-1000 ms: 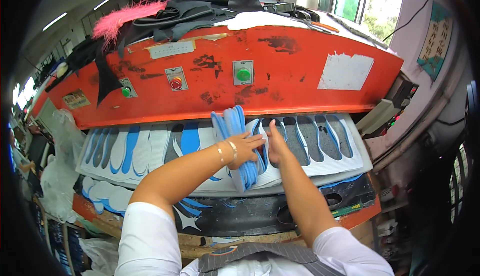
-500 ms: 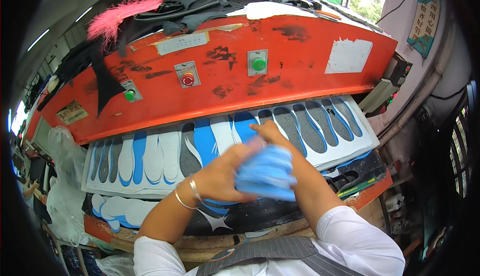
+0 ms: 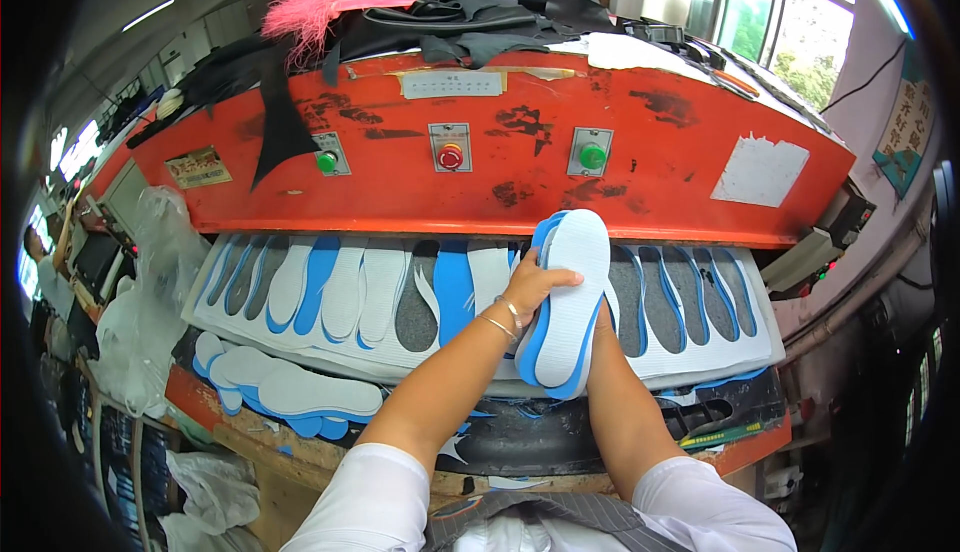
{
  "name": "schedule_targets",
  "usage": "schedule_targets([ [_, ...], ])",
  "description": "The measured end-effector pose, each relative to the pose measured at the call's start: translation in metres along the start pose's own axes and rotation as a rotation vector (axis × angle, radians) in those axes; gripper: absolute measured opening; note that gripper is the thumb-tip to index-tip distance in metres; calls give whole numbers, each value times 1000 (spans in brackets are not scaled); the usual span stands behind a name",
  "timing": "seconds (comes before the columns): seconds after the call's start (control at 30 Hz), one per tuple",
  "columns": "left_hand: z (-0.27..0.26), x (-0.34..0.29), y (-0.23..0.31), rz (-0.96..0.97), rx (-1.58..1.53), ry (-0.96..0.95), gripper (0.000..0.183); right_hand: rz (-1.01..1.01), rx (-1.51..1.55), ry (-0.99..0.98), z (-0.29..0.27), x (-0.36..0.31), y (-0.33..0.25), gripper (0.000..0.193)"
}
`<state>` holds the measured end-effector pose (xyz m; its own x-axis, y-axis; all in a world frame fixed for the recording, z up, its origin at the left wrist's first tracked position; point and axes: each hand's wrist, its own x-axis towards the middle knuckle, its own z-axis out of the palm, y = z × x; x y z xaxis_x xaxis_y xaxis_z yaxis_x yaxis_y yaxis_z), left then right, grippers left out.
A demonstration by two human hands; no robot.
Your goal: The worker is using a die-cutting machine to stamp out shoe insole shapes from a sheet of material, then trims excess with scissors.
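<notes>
We've got the insole stack (image 3: 568, 302) gathered, held upright just above the cut sheet (image 3: 700, 357) on the press bed. Left hand (image 3: 535, 287) fingers clamp its edge; right hand's hidden behind, grip can't tell. Prob next: set it w/ the pile (image 3: 290, 392) at left, keeping edges squared.
</notes>
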<state>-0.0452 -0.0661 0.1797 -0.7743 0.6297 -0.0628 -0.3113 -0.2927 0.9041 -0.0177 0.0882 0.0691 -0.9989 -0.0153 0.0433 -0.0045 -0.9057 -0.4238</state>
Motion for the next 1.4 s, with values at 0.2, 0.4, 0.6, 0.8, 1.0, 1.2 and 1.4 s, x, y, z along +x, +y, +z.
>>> schedule_targets([
  [0.2,49,-71,61,109,-13,-205,62,-51,-13,109,-11,-14,-23,49],
  [0.4,11,-164,133,509,204,54,81,-576,-1386,622,22,-13,-11,54],
  [0.6,-41,-133,97,277,1665,-81,90,-83,-1507,634,52,6,5,67],
  [0.8,-31,-98,91,-198,1944,-593,65,452,-883,364,72,0,-13,69],
  [1.0,-43,-52,81,425,2208,-1069,61,262,-450,204,66,6,27,69],
  [1.2,-88,-57,90,518,2111,-1128,56,229,-314,235,46,6,49,63],
  [1.4,-165,-155,91,970,1706,-776,45,-719,-1875,471,127,33,112,64],
])
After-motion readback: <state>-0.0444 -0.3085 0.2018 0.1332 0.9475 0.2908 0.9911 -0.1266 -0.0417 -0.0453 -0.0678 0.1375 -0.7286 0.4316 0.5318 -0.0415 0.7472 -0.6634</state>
